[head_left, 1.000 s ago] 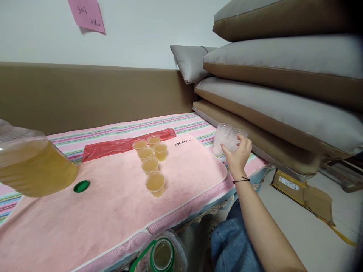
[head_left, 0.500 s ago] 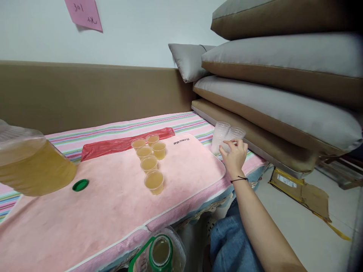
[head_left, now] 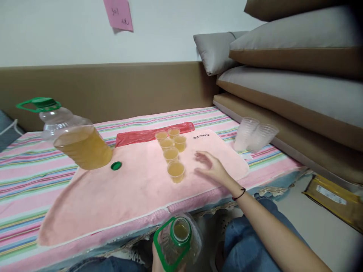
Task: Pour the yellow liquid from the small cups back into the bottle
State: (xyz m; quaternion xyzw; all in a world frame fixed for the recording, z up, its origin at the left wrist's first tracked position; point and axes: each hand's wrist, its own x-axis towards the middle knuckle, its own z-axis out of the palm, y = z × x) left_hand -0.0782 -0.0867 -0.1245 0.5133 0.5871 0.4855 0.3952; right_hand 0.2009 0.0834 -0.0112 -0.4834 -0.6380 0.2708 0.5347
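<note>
My right hand hovers over the pink mat, just right of several clear plastic cups filled with yellowish liquid. Its fingers are apart and hold nothing. Down at the table's front edge, my left hand has hold of an uncapped clear plastic jug with a green handle. Most of that hand is hidden behind the handle and the frame edge. Two stacks of clear cups lean together at the right. A green cap lies on the mat.
A large jug of yellowish liquid, green-capped, stands tilted at the left. Behind the cups lies a red plastic bag. Stacked cushions rise at the right, with cardboard on the floor. The striped cloth covers the table.
My right hand has left the cup stacks and moved left toward the filled cups, fingers spreading. The view has shifted left, so the big jug and part of my left hand now show.
</note>
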